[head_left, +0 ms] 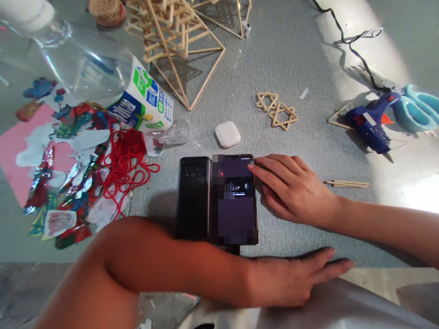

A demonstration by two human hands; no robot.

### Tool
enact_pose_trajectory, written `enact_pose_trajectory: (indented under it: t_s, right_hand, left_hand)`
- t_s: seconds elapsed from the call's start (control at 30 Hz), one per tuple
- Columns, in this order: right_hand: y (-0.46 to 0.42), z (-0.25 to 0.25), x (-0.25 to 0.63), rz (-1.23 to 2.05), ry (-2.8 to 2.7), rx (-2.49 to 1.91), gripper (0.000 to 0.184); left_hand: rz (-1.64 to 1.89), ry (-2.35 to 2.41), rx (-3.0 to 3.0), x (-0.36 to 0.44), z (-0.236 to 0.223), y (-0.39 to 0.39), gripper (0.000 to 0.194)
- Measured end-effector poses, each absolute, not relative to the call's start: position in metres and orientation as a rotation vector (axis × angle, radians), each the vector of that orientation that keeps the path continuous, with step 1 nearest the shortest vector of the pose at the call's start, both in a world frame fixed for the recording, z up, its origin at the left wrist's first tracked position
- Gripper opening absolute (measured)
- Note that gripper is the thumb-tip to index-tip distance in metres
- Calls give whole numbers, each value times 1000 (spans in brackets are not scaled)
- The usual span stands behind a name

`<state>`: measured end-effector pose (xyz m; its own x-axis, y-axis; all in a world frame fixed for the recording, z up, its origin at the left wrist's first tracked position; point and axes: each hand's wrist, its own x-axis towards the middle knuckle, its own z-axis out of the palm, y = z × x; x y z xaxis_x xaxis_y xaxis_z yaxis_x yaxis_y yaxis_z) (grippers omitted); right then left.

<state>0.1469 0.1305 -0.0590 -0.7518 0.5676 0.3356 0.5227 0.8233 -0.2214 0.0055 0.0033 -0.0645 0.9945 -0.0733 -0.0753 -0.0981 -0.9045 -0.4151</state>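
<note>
Now the right hand (295, 189) lies loosely open, gripping nothing, a fingertip at the far right corner of the lit phone (236, 214). And the left hand (288, 281), fingers apart, reaches across the near edge of the tabletop (284, 59), no grip visible. That phone sits by the same edge, beside the dark phone (194, 201): probably light, stiff, slick, crackable glass, best pinched by its long sides. Beyond, a white case (228, 134).

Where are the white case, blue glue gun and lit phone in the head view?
White case (228, 134): head view, middle of its lid.
Blue glue gun (369, 125): head view, middle of its body.
Lit phone (236, 214): head view, lower screen.
</note>
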Motion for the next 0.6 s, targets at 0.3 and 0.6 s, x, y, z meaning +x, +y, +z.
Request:
enact_pose_trajectory:
  t_s: [0.3,0.6]
  right_hand:
    - [130,-59,147,153,-2615,-819,52]
    - [130,-60,147,183,-2617,-826,57]
  left_hand:
    - [59,57,-2763,5,-65,3,65]
    - [76,60,-2716,6,-71,0,66]
